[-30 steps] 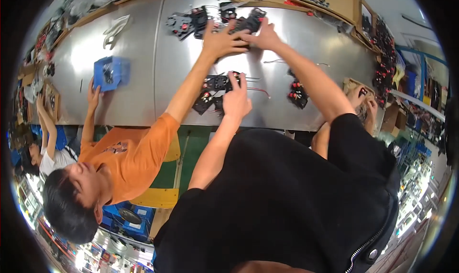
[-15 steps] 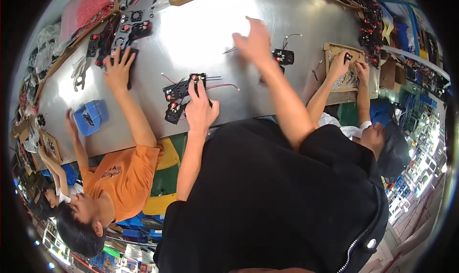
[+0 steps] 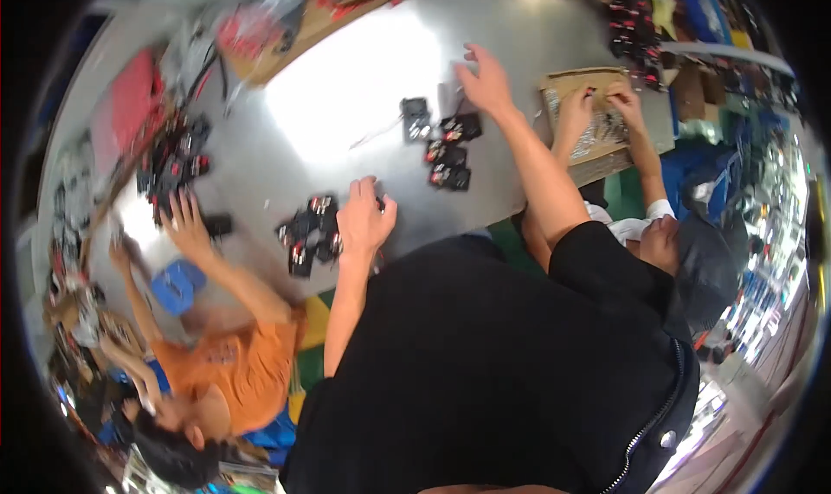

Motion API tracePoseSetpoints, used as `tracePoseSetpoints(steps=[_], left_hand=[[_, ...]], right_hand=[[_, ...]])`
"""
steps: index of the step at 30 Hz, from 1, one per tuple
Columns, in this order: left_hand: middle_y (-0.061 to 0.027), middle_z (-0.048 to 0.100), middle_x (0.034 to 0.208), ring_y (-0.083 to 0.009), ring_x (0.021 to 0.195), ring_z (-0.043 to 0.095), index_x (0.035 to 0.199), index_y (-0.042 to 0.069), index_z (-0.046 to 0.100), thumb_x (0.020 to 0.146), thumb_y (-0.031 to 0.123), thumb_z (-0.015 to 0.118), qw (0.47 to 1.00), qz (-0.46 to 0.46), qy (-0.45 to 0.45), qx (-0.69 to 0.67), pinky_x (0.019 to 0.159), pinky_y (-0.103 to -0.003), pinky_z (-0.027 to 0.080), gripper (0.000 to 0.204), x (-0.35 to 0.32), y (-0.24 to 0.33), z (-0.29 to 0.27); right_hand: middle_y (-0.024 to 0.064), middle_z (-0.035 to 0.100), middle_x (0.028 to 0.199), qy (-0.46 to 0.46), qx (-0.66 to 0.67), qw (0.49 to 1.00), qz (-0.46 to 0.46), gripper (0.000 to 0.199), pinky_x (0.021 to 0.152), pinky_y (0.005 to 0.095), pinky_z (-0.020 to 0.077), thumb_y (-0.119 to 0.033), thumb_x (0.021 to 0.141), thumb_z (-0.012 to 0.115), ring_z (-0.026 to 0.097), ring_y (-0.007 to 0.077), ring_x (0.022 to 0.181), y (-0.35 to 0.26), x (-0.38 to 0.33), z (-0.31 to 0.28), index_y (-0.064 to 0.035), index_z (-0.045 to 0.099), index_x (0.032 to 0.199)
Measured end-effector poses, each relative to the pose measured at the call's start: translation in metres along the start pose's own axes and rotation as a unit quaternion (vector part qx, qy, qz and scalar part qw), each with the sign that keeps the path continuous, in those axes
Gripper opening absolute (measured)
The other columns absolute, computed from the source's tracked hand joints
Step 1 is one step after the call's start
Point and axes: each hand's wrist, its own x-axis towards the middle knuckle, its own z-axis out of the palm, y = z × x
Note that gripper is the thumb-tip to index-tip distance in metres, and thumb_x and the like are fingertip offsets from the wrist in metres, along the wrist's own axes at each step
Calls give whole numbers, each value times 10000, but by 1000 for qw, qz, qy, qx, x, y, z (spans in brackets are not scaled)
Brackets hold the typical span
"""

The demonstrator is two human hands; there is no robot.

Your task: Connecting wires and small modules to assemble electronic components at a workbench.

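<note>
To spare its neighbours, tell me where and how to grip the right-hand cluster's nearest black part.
Probably pinch that black part by its left and right edges, from your side; both look free, while its far edge crowds a neighbour.

Blur smears the black parts (image 3: 303, 232) beside the left hand (image 3: 365, 223); the dark item (image 3: 379, 203) by its thumb is unidentifiable. Silvery pieces (image 3: 599, 136) in the cardboard tray (image 3: 561, 82) are too small to tell. The lower edge cuts off the black top (image 3: 511, 347).
</note>
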Motion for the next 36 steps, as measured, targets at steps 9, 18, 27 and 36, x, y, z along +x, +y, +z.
tracePoseSetpoints(steps=[9, 18, 27, 36], left_hand=[[-369, 320, 1402, -408, 721, 662, 1492, 135, 230, 863, 354, 588, 989, 46, -87, 110, 622, -451, 543, 756, 99, 66, 42], [-246, 428, 1357, -456, 1005, 589, 1373, 91, 427, 879, 311, 577, 990, -6, -128, 59, 788, -488, 513, 561, 78, 78, 7], [-176, 620, 1017, -361, 818, 627, 1071, 29, 599, 869, 216, 607, 985, -125, -115, 22, 700, -429, 502, 275, 12, 23, -21], [-147, 660, 842, -309, 722, 644, 996, 10, 644, 873, 214, 614, 980, -170, -95, -32, 676, -386, 506, 241, 29, 32, -20]], right_hand=[[253, 459, 1258, 359, -106, 896, 240, 691, 968, 486, 405, -400, 779, 677, 466, 409, 1179, 115, 152, -131, -40, 430, 1314], [224, 208, 1491, 284, -260, 831, 401, 1044, 1014, 682, 274, -643, 673, 702, 266, 480, 1343, 214, 219, -261, -242, 195, 1493], [296, 89, 1534, 229, -166, 894, 346, 1173, 1065, 596, 304, -680, 566, 763, 239, 527, 1356, 289, 243, -309, -279, 193, 1509], [363, 321, 1322, 311, -118, 837, 435, 973, 1004, 546, 377, -623, 689, 706, 389, 501, 1217, 248, 227, -211, -229, 252, 1454]])
